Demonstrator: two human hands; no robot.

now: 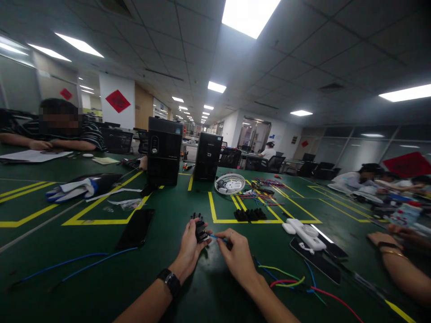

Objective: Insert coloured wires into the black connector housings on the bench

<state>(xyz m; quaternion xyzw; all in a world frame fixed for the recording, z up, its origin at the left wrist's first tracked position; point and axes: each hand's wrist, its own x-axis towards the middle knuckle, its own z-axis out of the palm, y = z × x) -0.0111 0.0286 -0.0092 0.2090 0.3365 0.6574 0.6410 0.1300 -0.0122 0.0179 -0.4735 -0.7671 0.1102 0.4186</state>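
My left hand [188, 251], a watch on its wrist, is closed around a small black block with stubby prongs [201, 228]; its exact kind is hard to make out. My right hand [237, 255] pinches a blue wire [213, 236] between thumb and fingers, just to the right of the block. The wire's left end meets the block's side, though whether it sits inside cannot be seen. Two more blue wires [84, 262] lie at the left. Beside my right forearm are loose green, yellow, red and blue wires [286, 280].
A black phone [136, 229] lies left of my hands. Ahead stand two black computer towers [164, 150], a white basket [230, 184], a wire pile [267, 190] and black blocks [250, 215]. White devices [306, 234] sit at right, near another person's arm [400, 264].
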